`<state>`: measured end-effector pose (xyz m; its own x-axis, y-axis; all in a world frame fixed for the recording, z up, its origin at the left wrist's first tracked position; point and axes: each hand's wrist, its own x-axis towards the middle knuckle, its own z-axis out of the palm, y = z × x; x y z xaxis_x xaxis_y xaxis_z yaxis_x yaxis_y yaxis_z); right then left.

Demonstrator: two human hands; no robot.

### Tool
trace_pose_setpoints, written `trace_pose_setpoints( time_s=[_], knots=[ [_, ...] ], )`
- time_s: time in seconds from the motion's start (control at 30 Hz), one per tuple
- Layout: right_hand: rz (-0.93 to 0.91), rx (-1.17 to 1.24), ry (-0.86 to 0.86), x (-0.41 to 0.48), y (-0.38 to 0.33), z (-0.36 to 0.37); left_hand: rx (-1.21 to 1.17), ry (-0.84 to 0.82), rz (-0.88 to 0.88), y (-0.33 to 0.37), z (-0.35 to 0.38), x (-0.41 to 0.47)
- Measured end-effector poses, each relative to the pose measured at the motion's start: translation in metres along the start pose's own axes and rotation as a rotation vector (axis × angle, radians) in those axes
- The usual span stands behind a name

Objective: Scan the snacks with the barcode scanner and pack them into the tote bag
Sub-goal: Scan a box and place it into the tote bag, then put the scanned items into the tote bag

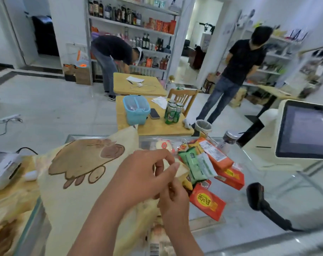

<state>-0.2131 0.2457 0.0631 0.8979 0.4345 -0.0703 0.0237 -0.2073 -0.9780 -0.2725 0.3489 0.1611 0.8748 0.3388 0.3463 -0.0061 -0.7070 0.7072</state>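
A cream tote bag [79, 174] with a brown cartoon print lies on the glass counter at the left. My left hand [144, 178] pinches the bag's right edge between thumb and fingers. Just below it, my right hand [172, 196] also grips the bag's fabric. A pile of snacks sits to the right: green packets [192, 163], an orange packet [215, 154], a red box [230, 177] and a red packet [206, 201]. The black barcode scanner [256, 195] stands on its cable at the right, untouched. A wrapped snack with a barcode [157, 242] lies near the bottom edge.
A white register screen [304, 130] stands at the right and a white printer [3, 170] at the far left. A dark-lidded jar [229, 139] is behind the snacks. Beyond the counter are a wooden table with a blue basket [136, 109] and green cans [172, 111], and two people.
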Motion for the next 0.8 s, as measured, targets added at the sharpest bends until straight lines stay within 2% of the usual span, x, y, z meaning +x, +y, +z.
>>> trace_pose_setpoints(
  time_s=[0.07,0.17,0.3,0.37,0.43,0.57,0.67,0.8],
  knots=[
    [-0.099,0.017,0.138,0.008,0.0,-0.031,-0.002,-0.005,-0.014,0.009,0.018,0.007],
    [-0.131,-0.057,0.286,0.036,0.005,-0.076,0.009,0.01,-0.054,0.023,0.047,0.02],
    [-0.087,-0.185,0.325,0.087,0.029,-0.134,0.04,0.105,-0.099,0.042,0.087,0.042],
    [-0.06,-0.222,0.264,0.109,0.04,-0.156,0.052,0.151,-0.155,0.05,0.108,0.052],
    [-0.021,-0.267,0.131,0.126,0.047,-0.169,0.083,0.164,-0.214,0.057,0.127,0.059],
    [0.055,-0.185,-0.099,0.149,0.059,-0.177,0.155,0.259,-0.302,0.072,0.156,0.066],
    [0.026,-0.226,-0.115,0.153,0.063,-0.182,0.177,0.316,-0.346,0.083,0.17,0.064],
    [-0.024,-0.144,-0.107,0.15,0.05,-0.197,0.182,0.34,-0.422,0.088,0.173,0.058]
  ],
)
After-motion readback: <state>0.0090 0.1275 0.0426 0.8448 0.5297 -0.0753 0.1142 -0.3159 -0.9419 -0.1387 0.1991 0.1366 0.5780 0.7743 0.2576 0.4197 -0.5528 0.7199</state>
